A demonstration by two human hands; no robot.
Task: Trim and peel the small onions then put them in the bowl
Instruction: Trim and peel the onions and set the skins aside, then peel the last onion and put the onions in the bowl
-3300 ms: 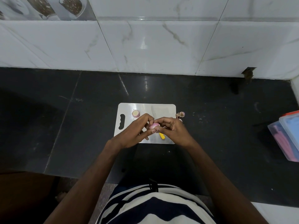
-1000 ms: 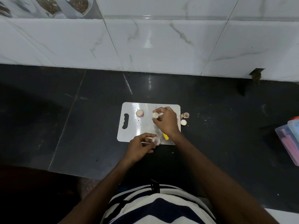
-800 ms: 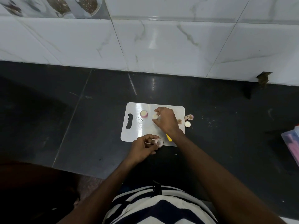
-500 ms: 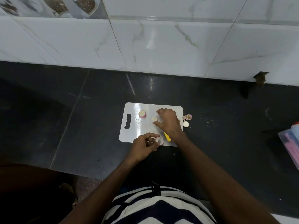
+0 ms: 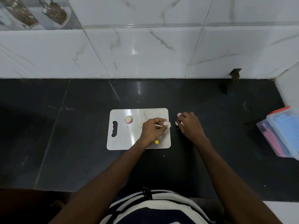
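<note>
A white cutting board [image 5: 120, 140] lies on the black counter. On it stands a trimmed small onion [image 5: 129, 119], pink-rimmed with a pale cut face, and beside it lies a pale cut-off slice [image 5: 141, 123]. My left hand [image 5: 152, 130] is over the board's right part, pinching pale pink onion peel [image 5: 168, 124] at the right edge. My right hand [image 5: 189, 125] rests on the counter just right of the board, its fingers curled on onion scraps [image 5: 178, 114]. A yellow knife handle [image 5: 156, 141] shows under my left wrist. No bowl is in view.
A clear plastic container [image 5: 282, 135] with blue and pink contents and an orange rim sits at the right edge of the counter. A white tiled wall [image 5: 145, 50] closes the back. The counter's front edge runs near my body.
My left hand carried the peel from the board's front edge to its right edge. My right hand left the board and moved right onto the scrap pile on the counter.
</note>
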